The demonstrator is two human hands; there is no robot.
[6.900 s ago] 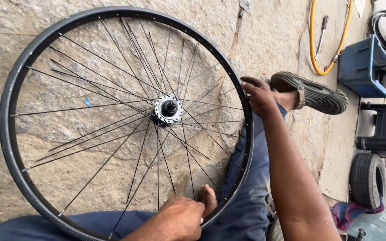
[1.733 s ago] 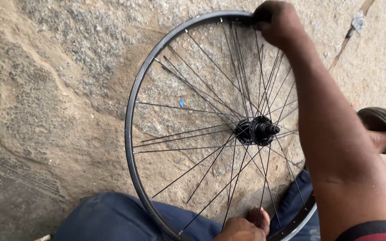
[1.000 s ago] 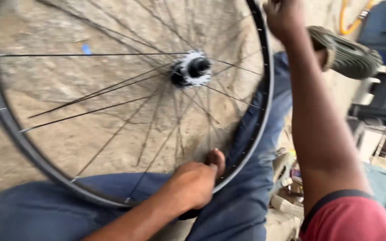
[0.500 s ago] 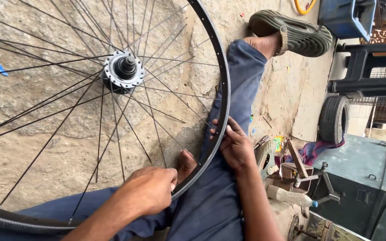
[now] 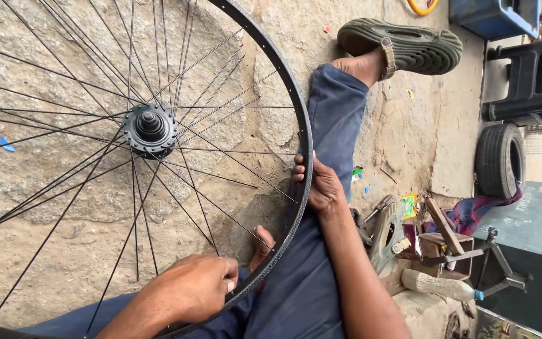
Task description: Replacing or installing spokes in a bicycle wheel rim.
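The bicycle wheel (image 5: 158, 144) fills the left of the view, standing roughly on edge against the seated person's lap, black rim (image 5: 305, 163) curving from twelve o'clock down to about six. The hub (image 5: 150, 129) sits up at about ten o'clock from both hands, and the spokes (image 5: 221, 157) fan out from it to the rim.

The left hand (image 5: 192, 292) is low, at roughly seven o'clock from the hub's far side of the wheel, fingers curled closed around the spokes just inside the rim. It looks pinched on one spoke end near the rim, though exactly which spoke I cannot tell. The right hand (image 5: 318, 185) is up at about four o'clock from the hub, wrapped around the rim from the outside, fingertips hooked over the inner edge, thumb hidden behind.

So the rim runs between the two hands as an arc: from the left hand it heads up towards one o'clock to reach the right hand. The left hand is the nearer one to the spoke ends, the right is steadying.

Beyond, the blue trouser leg (image 5: 334, 119) stretches out to a dark sandal (image 5: 409, 47) at one o'clock, with a small tyre (image 5: 500, 160) and a plastic bottle (image 5: 437, 285) off to the right on the stone floor (image 5: 51, 207).
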